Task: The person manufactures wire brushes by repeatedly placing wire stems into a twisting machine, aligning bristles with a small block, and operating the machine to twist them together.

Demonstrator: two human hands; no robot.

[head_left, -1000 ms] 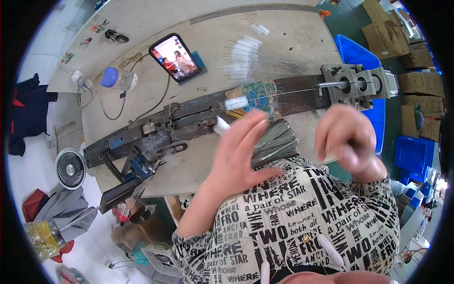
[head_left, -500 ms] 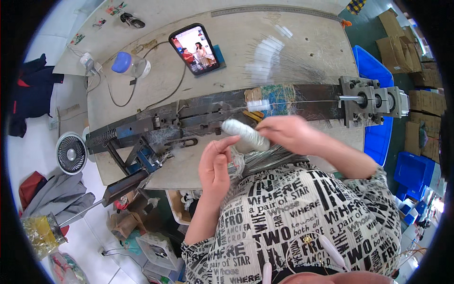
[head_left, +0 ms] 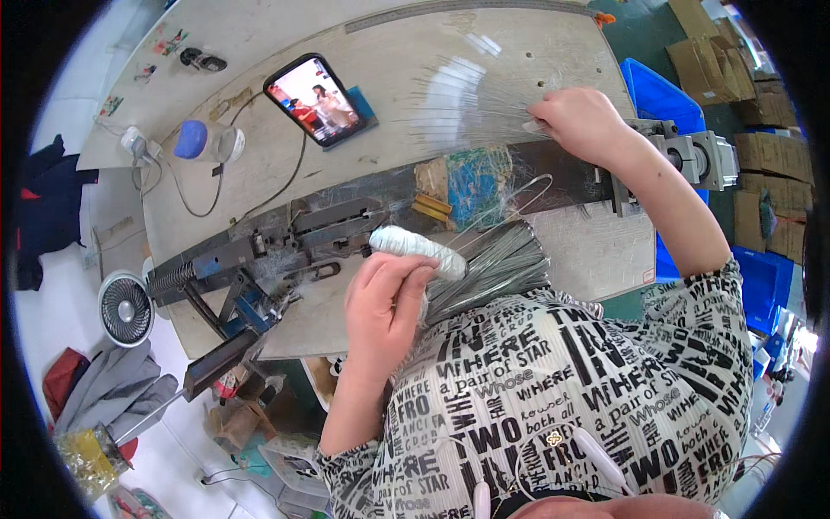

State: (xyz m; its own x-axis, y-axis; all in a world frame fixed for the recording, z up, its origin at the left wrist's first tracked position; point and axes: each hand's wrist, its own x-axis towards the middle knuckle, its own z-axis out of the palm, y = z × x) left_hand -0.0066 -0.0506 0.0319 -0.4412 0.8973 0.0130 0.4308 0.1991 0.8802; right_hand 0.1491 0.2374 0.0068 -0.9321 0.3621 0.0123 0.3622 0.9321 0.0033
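Observation:
My left hand [head_left: 389, 298] is closed round a white wrapped roll [head_left: 415, 248], its far end tilted up to the left over the bench's front edge. Below it a bundle of thin metal wires [head_left: 493, 272] lies against my front, and a bent wire loop [head_left: 540, 183] sticks out over the machine bed. Stretched across the bench, my right hand [head_left: 581, 125] has its fingers pinched at the right of a fan of white-bristled wire brushes [head_left: 454, 86]. A small whitish piece [head_left: 533, 126] shows at its fingertips; its kind is unclear.
A metal bench machine [head_left: 333, 221] crosses the table, with a yellow block [head_left: 431, 207] and blue patch on its bed and a clamp head [head_left: 692, 160] at the right. Behind stand a phone [head_left: 313, 99] and a blue-lidded jar [head_left: 207, 141]. A blue crate [head_left: 661, 99] is beyond the right edge.
My right hand has left the white roll and reached to the far right, near the brushes. The brush that lay on the machine bed is gone from there. My left hand still holds the roll.

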